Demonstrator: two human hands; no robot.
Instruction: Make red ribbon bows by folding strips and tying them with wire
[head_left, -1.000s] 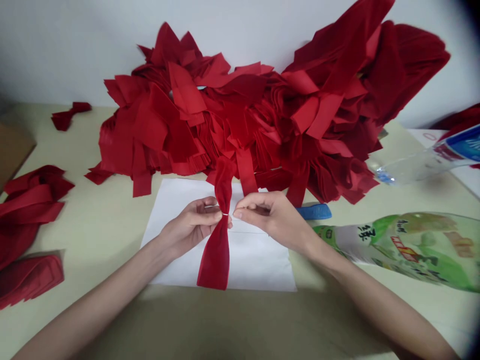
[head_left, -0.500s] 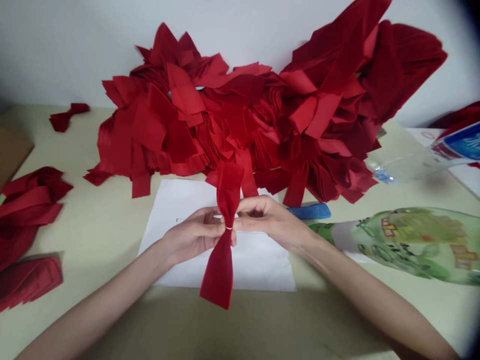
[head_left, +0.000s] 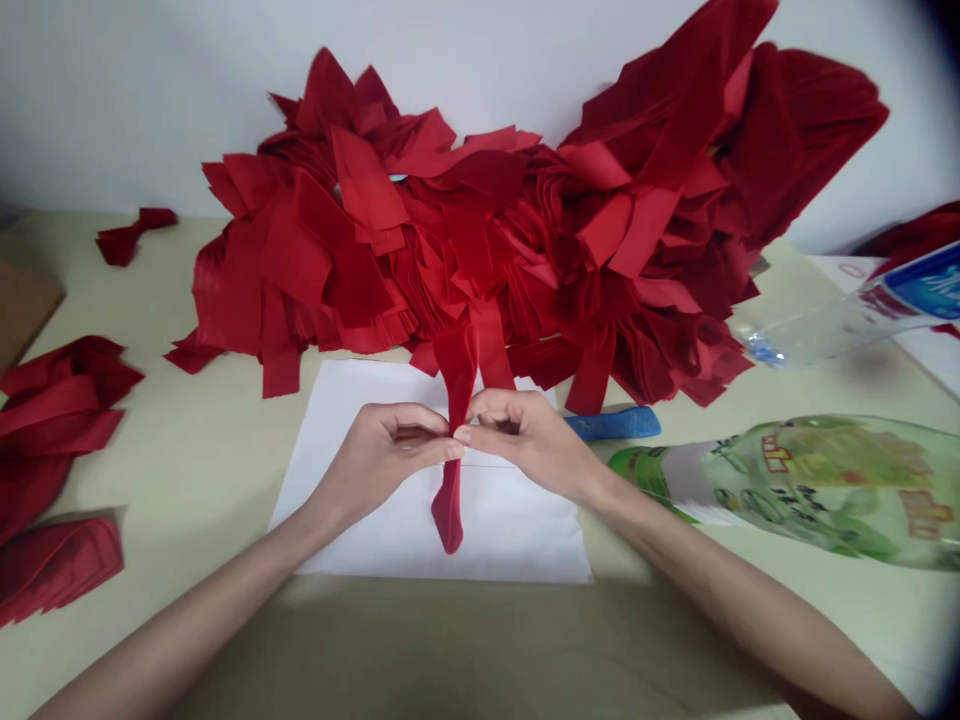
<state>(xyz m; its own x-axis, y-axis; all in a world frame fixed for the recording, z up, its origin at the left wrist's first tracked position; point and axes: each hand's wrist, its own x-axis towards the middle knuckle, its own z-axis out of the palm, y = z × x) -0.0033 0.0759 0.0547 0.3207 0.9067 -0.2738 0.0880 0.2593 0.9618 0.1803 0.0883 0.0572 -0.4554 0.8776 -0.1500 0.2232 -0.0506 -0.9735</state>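
Between my hands, above a white sheet of paper [head_left: 345, 545], is a red ribbon strip [head_left: 450, 510] gathered at its middle. My left hand [head_left: 382, 450] pinches the gather from the left, thumb and fingers closed on it. From the right, my right hand [head_left: 529, 435] pinches the same spot with thumb and forefinger. One end of the strip points up toward the pile, and the lower end hangs narrow and folded. My fingertips cover the middle, so the white tie there is hidden.
Behind the paper a large pile of red ribbon strips [head_left: 465, 240] leans against the wall. More red strips [head_left: 60, 420] lie at the left, near a small tied bow [head_left: 131, 237]. On the right are a blue tool [head_left: 619, 423], a green-labelled bottle [head_left: 840, 490] and a clear bottle [head_left: 832, 330].
The strip has turned so that its lower end looks narrower and shorter. My left hand has rolled over the gather, and the white tie seen before is now covered.
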